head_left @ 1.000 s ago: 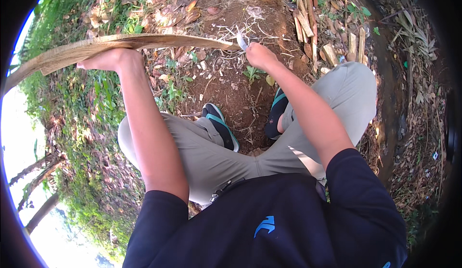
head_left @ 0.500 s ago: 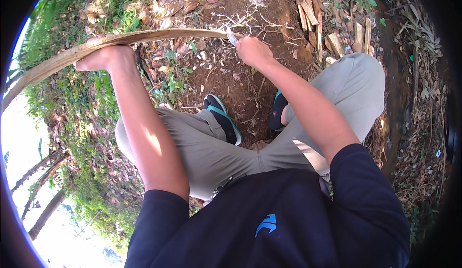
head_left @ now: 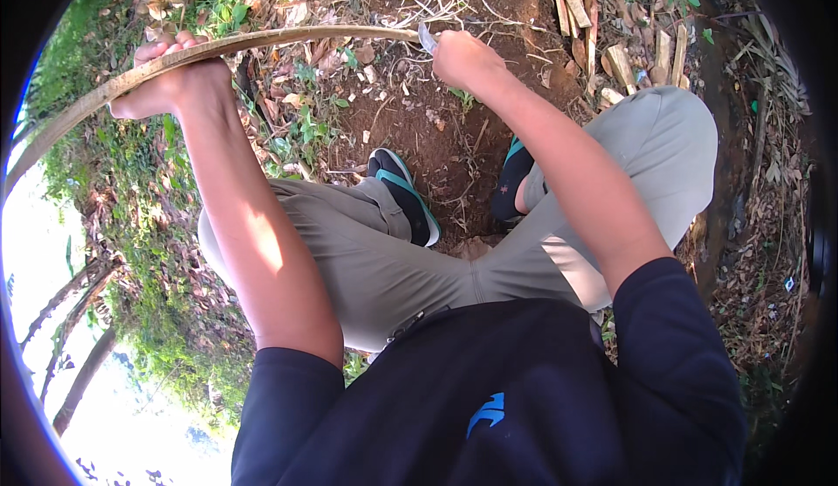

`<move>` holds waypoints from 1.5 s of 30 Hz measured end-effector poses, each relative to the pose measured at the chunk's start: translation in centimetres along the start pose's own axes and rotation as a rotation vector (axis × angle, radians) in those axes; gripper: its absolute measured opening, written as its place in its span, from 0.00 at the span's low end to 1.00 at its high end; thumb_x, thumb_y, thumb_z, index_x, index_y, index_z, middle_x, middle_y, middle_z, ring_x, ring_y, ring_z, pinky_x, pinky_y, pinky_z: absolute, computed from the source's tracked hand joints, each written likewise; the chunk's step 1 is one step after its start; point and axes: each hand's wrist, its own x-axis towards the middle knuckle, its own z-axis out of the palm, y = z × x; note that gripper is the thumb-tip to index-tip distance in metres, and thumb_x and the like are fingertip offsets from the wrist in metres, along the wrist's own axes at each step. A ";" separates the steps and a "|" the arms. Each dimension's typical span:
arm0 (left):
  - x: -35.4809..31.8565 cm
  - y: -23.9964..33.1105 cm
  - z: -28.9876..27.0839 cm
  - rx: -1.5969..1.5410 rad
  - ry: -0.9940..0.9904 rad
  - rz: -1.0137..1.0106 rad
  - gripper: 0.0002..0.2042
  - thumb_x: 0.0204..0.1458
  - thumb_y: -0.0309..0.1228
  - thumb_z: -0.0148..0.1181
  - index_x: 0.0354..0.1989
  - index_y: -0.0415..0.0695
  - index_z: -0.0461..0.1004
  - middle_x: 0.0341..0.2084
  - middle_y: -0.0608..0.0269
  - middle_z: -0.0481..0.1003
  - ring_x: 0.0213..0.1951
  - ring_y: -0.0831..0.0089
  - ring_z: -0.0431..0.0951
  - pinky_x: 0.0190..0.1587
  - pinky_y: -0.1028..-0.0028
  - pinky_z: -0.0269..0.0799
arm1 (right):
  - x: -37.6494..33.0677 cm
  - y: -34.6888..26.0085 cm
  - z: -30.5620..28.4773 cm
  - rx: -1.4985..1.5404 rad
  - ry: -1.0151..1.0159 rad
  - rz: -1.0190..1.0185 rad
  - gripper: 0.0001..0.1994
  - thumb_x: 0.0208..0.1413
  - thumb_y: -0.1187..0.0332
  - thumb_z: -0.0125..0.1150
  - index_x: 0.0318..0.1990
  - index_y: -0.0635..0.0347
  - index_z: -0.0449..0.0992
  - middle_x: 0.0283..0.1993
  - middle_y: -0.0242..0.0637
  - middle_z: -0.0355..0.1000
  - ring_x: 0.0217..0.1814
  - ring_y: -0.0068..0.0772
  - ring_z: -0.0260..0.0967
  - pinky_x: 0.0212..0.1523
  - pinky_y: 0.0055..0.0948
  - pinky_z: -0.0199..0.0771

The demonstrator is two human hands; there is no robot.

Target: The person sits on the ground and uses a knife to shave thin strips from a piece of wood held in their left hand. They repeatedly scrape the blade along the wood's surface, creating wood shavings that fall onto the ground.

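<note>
My left hand [head_left: 170,80] clenches the long bamboo strip [head_left: 262,43], holding it level over the bare soil [head_left: 419,128] so it stays steady. My right hand [head_left: 463,57] grips a small knife [head_left: 427,37], its blade meeting the strip's near end.

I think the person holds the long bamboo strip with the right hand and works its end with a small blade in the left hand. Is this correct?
Not quite: the hands are swapped. In the head view the left hand grips the long bamboo strip, and the right hand holds the small blade at the strip's end. The rest is right.
</note>
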 end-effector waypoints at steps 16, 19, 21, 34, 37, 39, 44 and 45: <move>0.7 -0.4 -0.5 -0.002 -0.006 0.071 0.32 0.55 0.58 0.19 0.15 0.44 0.59 0.09 0.63 0.56 0.15 0.70 0.57 0.16 0.75 0.57 | 0.7 0.2 3.3 0.303 0.059 0.042 0.18 0.65 0.63 0.44 0.48 0.69 0.74 0.47 0.56 0.75 0.51 0.53 0.74 0.54 0.45 0.72; 0.7 -0.2 -0.8 0.011 -0.011 0.060 0.34 0.54 0.61 0.16 0.15 0.44 0.60 0.10 0.63 0.56 0.15 0.70 0.57 0.16 0.74 0.57 | -0.3 -0.6 2.9 0.320 0.028 0.077 0.18 0.65 0.63 0.45 0.49 0.69 0.74 0.47 0.56 0.75 0.51 0.52 0.75 0.54 0.45 0.72; 0.6 -0.6 -0.4 0.003 0.003 0.052 0.35 0.54 0.61 0.15 0.15 0.44 0.60 0.10 0.63 0.57 0.15 0.70 0.57 0.16 0.74 0.57 | -0.3 -0.5 3.0 0.318 0.021 0.093 0.18 0.64 0.63 0.45 0.49 0.69 0.74 0.47 0.55 0.75 0.51 0.52 0.75 0.55 0.45 0.72; 0.8 -0.3 -1.1 -0.023 -0.044 0.034 0.32 0.55 0.60 0.23 0.14 0.45 0.60 0.11 0.61 0.59 0.13 0.71 0.60 0.14 0.76 0.56 | 2.0 0.1 4.5 0.498 0.044 0.112 0.18 0.63 0.62 0.48 0.47 0.71 0.73 0.40 0.55 0.76 0.39 0.44 0.77 0.39 0.41 0.76; 0.2 -0.3 -0.5 -0.039 -0.075 0.059 0.33 0.56 0.59 0.20 0.15 0.45 0.60 0.13 0.61 0.61 0.13 0.70 0.59 0.15 0.75 0.58 | 1.9 -0.5 4.0 0.817 -0.089 0.232 0.15 0.64 0.61 0.48 0.41 0.68 0.72 0.29 0.43 0.71 0.22 0.31 0.69 0.21 0.31 0.67; -0.5 -0.3 0.5 -0.028 0.022 0.053 0.33 0.56 0.59 0.19 0.16 0.45 0.60 0.14 0.61 0.61 0.14 0.70 0.59 0.15 0.74 0.58 | 1.6 -0.7 3.7 1.049 -0.110 0.306 0.15 0.66 0.59 0.48 0.35 0.62 0.73 0.22 0.30 0.63 0.14 0.17 0.55 0.11 0.22 0.53; 0.8 -0.3 -0.2 0.018 0.096 0.017 0.32 0.56 0.58 0.19 0.16 0.45 0.60 0.15 0.61 0.60 0.15 0.70 0.59 0.16 0.74 0.58 | 2.1 -1.2 3.2 1.415 -0.138 0.289 0.12 0.66 0.65 0.45 0.35 0.62 0.72 0.20 0.31 0.63 0.13 0.19 0.56 0.10 0.25 0.56; 0.6 -0.2 0.0 0.015 0.117 0.024 0.32 0.55 0.58 0.20 0.15 0.45 0.60 0.14 0.61 0.59 0.14 0.70 0.59 0.16 0.74 0.58 | 1.7 -1.7 3.0 1.369 -0.042 0.255 0.12 0.67 0.65 0.45 0.36 0.61 0.72 0.20 0.31 0.63 0.13 0.19 0.56 0.10 0.25 0.57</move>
